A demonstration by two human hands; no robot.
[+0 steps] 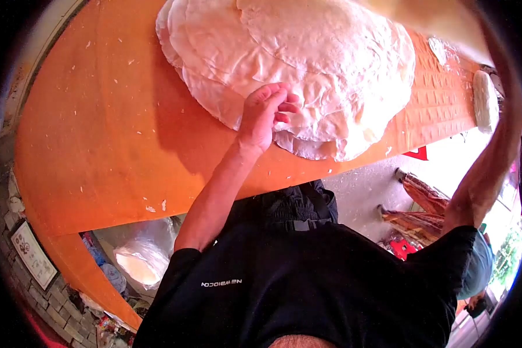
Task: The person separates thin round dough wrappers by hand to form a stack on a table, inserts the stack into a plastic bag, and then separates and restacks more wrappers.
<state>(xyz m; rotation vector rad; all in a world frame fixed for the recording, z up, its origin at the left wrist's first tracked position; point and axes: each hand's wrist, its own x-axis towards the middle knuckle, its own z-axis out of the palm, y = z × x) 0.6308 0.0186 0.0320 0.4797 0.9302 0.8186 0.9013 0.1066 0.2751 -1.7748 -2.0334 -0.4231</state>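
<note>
A broad, overlapping stack of thin, pale, wrinkled round sheets [330,75] lies on the orange table [98,127]. Over its near edge is my left hand [267,113], fingers curled in and thumb close to the index finger, with nothing visible between them. My right arm reaches up along the right side, and the hand itself is out of frame. Near that arm, a blurred pale sheet [435,20] crosses the top right corner, above the stack; what holds it cannot be seen.
At the table's right end are a white wrapped roll [485,101] and a crumpled clear wrapper [439,51]. Below the table edge sits a plastic-wrapped bundle [142,261]. Wooden legs [414,223] and a red object [401,248] stand to the right. Part of another person [478,267] shows at lower right.
</note>
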